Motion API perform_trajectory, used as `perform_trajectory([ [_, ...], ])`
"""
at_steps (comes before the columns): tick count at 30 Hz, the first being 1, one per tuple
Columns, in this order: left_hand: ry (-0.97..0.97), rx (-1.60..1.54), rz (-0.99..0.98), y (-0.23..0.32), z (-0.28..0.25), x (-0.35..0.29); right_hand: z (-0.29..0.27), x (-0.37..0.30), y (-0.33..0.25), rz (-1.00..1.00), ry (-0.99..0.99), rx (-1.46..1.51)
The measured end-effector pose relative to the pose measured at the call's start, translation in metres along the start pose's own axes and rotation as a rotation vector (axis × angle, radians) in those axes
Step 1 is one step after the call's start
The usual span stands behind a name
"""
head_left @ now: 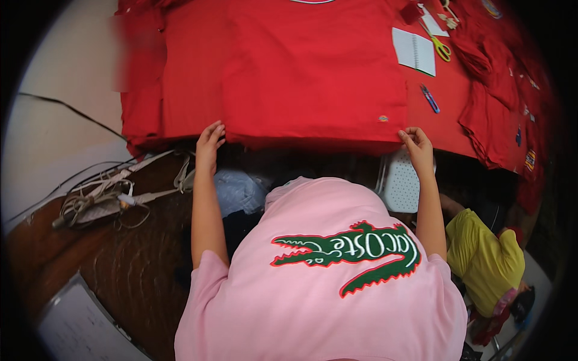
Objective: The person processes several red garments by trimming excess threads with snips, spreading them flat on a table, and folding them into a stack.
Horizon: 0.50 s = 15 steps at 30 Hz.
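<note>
Where red garment lies flat on red-covered tabletop, near hem overhangs front edge. Left hand pinches hem at left corner; right hand pinches hem at right corner. Notebook, scissors, pen beyond right; folded red stack farther right.

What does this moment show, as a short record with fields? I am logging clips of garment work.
left hand: fingers on the near edge of the red garment, at its left corner
right hand: gripping the same edge at its right corner
garment: lies flat on a red-covered table
beyond: notebook, scissors, pen
right side: stacked red garments
left, lower: tangled cords
</note>
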<state>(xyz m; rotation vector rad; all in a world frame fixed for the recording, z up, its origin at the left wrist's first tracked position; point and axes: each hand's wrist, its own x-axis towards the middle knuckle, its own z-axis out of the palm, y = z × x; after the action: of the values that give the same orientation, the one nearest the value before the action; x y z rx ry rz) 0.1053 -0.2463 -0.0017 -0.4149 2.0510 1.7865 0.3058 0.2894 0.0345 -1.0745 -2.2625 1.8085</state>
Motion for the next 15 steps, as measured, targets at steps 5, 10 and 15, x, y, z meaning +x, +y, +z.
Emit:
perform_trajectory([
  [5, 0.045, 0.211, 0.002, -0.006, 0.006, 0.011, 0.01, 0.003, -0.006, 0.016, -0.016, -0.111],
  [10, 0.058, -0.021, 0.043, -0.012, 0.006, 0.003, -0.008, 0.002, 0.006, -0.043, -0.063, -0.084],
  [15, -0.158, -0.301, 0.084, -0.019, -0.014, -0.044, -0.032, -0.034, 0.027, -0.003, -0.308, -0.033],
])
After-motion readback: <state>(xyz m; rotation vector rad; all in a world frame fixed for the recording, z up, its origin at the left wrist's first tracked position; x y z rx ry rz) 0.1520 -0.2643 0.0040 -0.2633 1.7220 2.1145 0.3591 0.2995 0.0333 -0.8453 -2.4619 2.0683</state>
